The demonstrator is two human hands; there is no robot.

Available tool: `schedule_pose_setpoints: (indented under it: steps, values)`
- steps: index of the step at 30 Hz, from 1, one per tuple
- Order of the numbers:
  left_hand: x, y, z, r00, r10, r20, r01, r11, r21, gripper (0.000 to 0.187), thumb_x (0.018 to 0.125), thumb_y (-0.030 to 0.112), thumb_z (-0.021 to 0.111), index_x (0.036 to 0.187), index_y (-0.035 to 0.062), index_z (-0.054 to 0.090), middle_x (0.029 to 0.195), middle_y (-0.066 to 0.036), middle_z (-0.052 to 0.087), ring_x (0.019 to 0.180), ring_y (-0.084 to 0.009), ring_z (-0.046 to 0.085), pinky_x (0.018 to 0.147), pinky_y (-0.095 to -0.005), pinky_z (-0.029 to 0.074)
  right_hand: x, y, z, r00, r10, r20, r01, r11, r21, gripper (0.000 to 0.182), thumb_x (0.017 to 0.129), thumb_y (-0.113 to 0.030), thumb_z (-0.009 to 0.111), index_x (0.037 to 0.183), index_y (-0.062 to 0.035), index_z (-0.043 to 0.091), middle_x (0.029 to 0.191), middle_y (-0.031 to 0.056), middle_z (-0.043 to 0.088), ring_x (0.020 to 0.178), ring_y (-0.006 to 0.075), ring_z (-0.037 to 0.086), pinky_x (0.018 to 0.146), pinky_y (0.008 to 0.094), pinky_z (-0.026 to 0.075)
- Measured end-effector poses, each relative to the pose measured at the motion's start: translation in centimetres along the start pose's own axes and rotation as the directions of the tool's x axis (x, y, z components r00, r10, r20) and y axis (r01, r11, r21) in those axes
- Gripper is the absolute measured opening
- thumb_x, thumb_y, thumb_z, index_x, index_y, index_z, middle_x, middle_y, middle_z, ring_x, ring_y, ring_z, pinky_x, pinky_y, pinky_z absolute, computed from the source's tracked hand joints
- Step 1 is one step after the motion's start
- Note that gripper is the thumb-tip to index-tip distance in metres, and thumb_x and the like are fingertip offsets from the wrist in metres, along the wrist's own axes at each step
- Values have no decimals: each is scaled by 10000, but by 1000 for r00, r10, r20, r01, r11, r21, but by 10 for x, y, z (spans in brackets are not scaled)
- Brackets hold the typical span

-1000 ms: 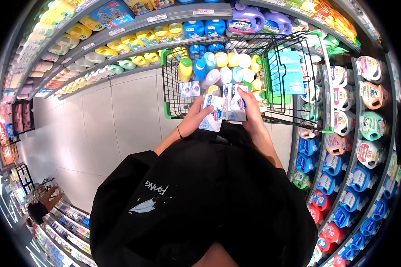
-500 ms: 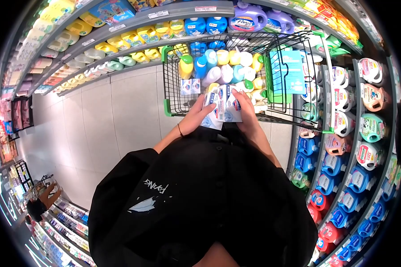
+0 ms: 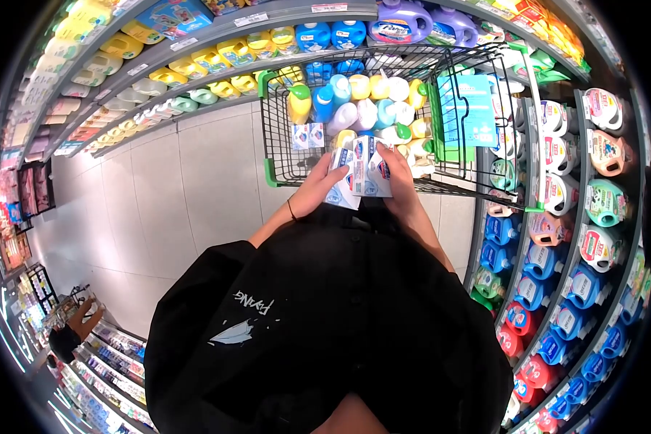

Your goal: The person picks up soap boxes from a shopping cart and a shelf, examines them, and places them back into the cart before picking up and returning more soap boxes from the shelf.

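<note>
In front of my body, both hands hold white-and-blue boxes that look like soap packs, side by side above the near edge of the cart. My left hand [image 3: 315, 189] is closed on the left soap pack [image 3: 343, 194], thumb across its front, and the pack tilts. My right hand [image 3: 403, 181] grips the right soap pack [image 3: 371, 175] by its right side. The two packs touch or overlap slightly. Behind them, the wire shopping cart [image 3: 269, 137] holds several bottles [image 3: 344, 116] and a similar white-and-blue pack [image 3: 308, 136].
A light-blue panel [image 3: 468, 108] stands at the cart's right end. Shelves of detergent bottles [image 3: 584, 289] run along the right, and more bottles [image 3: 235, 52] line the back shelf. Tiled floor [image 3: 152, 210] lies to the left. Another person [image 3: 66, 341] is at the far lower left.
The cart and shelves have shifted slightly in view. Both hands keep hold of the packs, in nearly the same place. The distant person has shifted slightly to the right in view.
</note>
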State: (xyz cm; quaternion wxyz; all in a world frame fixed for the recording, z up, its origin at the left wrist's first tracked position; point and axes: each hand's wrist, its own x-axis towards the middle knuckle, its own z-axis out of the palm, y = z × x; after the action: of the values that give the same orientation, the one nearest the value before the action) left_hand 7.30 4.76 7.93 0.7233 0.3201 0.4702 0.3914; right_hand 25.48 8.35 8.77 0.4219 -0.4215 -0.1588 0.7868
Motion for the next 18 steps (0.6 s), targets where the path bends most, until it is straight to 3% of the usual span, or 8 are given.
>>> schedule_pose_setpoints:
  steps: [10,18]
  values:
    - [-1,6,4,998,-2,-62,5,998,55,298,963,204,527,1166,-6,469,1060,-36,521,978,-85,466,860,-233,398,4,1,-4,1000,13,-10,-13,1000,0,304,939,-219,563,1173,-26,556,1023,51,631,898,128,606,774,248,472]
    - [3,-4,-3,1000,6,-15,-6,1000,11,340,962,206,526,1211,-17,462,1105,-55,544,1017,-99,488,889,-246,408,8,2,-5,1000,20,-2,-20,997,-69,307,939,-235,553,1161,-22,566,1001,46,633,879,123,606,758,238,467]
